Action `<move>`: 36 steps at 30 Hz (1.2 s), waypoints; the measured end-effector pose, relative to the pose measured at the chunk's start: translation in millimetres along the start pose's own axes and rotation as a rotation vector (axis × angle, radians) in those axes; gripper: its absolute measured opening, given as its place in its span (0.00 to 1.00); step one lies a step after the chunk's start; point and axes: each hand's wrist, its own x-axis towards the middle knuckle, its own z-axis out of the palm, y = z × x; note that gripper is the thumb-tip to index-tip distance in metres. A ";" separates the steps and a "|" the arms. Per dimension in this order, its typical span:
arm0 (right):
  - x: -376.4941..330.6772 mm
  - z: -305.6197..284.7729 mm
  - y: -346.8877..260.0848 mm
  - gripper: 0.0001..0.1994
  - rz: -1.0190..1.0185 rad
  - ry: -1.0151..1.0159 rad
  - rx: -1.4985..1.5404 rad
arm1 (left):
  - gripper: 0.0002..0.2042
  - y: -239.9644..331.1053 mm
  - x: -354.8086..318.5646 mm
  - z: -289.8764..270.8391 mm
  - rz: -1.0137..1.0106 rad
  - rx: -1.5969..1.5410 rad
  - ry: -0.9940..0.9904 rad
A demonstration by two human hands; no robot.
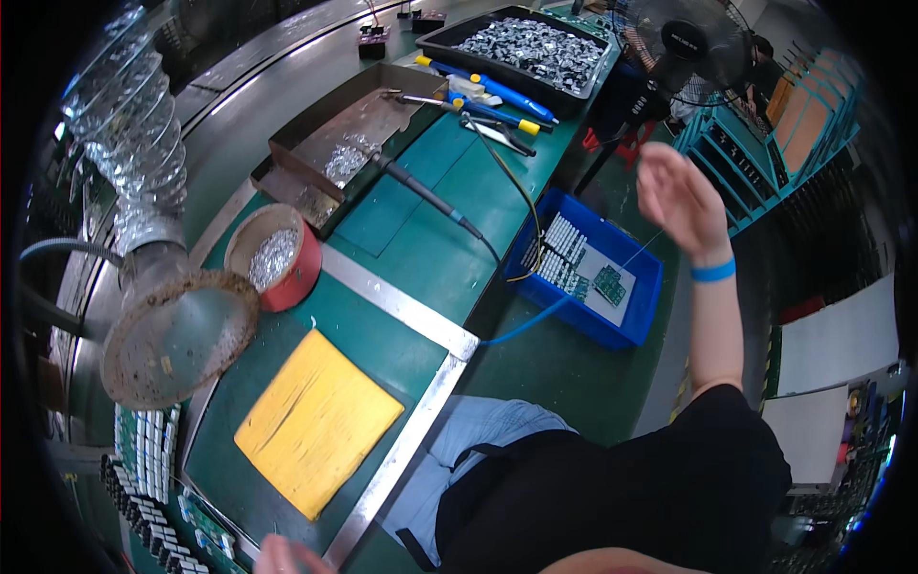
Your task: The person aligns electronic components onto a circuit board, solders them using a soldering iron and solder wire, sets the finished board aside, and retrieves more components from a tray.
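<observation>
While the right hand point(681, 199) hangs raised, here's the layout:

bench: green worktop point(421, 239), left of and below that hand
blue bin point(643, 304): just below-left of it, long axis running away from the body
right hand: fingers loosely spread, holding nothing
left hand point(287, 555): barely visible at bottom edge, can't tell its state
</observation>
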 end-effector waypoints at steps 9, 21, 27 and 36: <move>197.4 -161.6 68.1 0.26 -0.096 0.660 -1.167 | 0.28 54.3 -7.5 42.0 0.063 -0.219 -0.338; 267.8 -185.6 95.9 0.23 0.213 0.238 -1.336 | 0.16 66.8 3.7 41.7 -0.157 -0.292 -0.437; 316.2 -218.8 98.9 0.50 0.276 0.434 -1.593 | 0.10 66.8 24.3 42.9 0.047 -0.118 -0.316; 398.3 -224.0 140.2 0.40 0.267 0.090 -1.795 | 0.15 55.4 42.6 39.0 0.036 -0.315 -0.431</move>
